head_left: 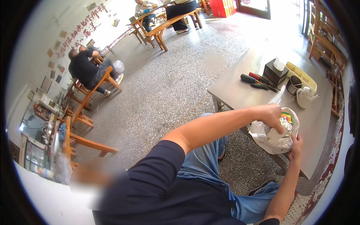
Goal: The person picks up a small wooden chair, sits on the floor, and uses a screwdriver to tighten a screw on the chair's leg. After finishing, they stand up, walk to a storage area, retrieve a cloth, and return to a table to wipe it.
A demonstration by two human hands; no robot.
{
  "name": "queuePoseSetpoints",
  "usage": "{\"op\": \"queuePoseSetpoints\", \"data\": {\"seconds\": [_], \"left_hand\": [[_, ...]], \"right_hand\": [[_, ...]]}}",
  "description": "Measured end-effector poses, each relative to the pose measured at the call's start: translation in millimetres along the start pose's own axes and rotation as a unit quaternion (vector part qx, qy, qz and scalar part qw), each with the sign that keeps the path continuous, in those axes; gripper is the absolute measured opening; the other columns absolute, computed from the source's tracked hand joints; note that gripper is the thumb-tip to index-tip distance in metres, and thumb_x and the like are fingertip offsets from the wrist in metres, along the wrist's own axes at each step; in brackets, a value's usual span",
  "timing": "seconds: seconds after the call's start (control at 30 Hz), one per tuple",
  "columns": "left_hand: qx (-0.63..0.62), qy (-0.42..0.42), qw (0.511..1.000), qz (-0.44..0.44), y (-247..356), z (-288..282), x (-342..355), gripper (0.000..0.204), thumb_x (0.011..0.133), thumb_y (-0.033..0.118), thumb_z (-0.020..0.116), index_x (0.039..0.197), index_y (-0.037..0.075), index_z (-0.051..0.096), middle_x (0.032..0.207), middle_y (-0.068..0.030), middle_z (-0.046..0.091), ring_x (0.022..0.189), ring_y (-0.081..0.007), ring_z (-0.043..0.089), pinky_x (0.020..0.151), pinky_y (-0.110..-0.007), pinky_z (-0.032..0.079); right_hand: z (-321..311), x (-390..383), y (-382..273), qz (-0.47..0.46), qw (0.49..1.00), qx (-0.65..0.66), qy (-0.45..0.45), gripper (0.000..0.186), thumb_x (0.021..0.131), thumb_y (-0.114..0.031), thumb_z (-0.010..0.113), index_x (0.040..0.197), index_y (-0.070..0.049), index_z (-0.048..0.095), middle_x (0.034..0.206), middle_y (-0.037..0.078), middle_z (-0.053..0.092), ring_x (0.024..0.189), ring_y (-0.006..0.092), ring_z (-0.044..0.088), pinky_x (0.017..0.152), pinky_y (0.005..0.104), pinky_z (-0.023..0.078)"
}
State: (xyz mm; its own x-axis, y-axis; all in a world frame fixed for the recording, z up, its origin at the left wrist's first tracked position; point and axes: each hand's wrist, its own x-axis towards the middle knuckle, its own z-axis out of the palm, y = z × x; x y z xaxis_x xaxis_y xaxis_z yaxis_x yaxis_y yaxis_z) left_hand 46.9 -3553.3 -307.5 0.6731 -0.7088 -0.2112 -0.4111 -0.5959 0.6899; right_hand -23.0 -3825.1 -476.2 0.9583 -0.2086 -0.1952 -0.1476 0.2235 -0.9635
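Note:
A white cloth bag (258, 131) with its mouth spread wide rests at the near edge of the metal table. My left hand (272, 117) reaches down into it from above, fingers bent and closed; what they pinch, if anything, is hidden. My right hand (296, 147) grips the bag's rim on the near right side. Inside the opening shows a green, yellow and red printed packet (287, 118), beside pale crumpled material that I cannot make out.
On the grey table (234, 88) stand screwdrivers and pliers (258, 80), a dark tissue box (275, 71), a yellow tray (301, 76), a metal cup (294, 85) and a white teapot (306, 97). Wooden benches (176, 23) and seated people (86, 69) are farther off.

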Motion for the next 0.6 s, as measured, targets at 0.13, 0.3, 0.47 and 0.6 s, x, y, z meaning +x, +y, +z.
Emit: {"op": "queuePoseSetpoints", "data": {"seconds": [0.13,0.3,0.47,0.6], "left_hand": [[0.204,0.006,0.979,0.01,13,11,44,0.046,0.064,0.039,0.083,0.093,0.004,0.077,0.083,-0.0125,0.074,0.079,-0.0258,0.071,0.074,-0.038,0.056],[0.379,-0.124,0.917,0.029,19,63,85,0.039,0.067,0.028,0.08,0.102,0.012,0.078,0.105,-0.0089,0.075,0.105,-0.0237,0.069,0.09,-0.038,0.054],[0.379,-0.156,0.912,-0.019,19,76,102,0.043,0.069,0.026,0.078,0.109,0.011,0.077,0.112,-0.0093,0.074,0.11,-0.0259,0.068,0.092,-0.038,0.054],[0.33,-0.109,0.938,-0.017,20,58,92,0.047,0.064,0.03,0.081,0.107,0.01,0.077,0.107,-0.0095,0.075,0.105,-0.025,0.07,0.089,-0.038,0.055]], "right_hand": [[8,-16,-7,-0.047,0.996,-0.046,-0.057,0.049,0.088,-0.004,0.06,0.135,0.006,0.053,0.122,0.014,0.064,0.104,0.0202,0.064,0.091,0.0335,0.052],[6,-16,-3,-0.023,0.998,-0.051,-0.029,0.052,0.087,-0.002,0.058,0.138,0.006,0.05,0.125,0.016,0.063,0.112,0.0226,0.063,0.096,0.0351,0.051],[18,-23,-20,0.048,0.971,0.228,-0.051,0.051,0.089,0.002,0.051,0.14,0.005,0.049,0.13,0.018,0.06,0.117,0.0253,0.062,0.1,0.0359,0.051],[17,-34,-21,0.037,0.954,0.284,-0.091,0.048,0.093,0.003,0.048,0.141,0.005,0.047,0.135,0.015,0.058,0.12,0.0243,0.06,0.101,0.0358,0.051]]}}
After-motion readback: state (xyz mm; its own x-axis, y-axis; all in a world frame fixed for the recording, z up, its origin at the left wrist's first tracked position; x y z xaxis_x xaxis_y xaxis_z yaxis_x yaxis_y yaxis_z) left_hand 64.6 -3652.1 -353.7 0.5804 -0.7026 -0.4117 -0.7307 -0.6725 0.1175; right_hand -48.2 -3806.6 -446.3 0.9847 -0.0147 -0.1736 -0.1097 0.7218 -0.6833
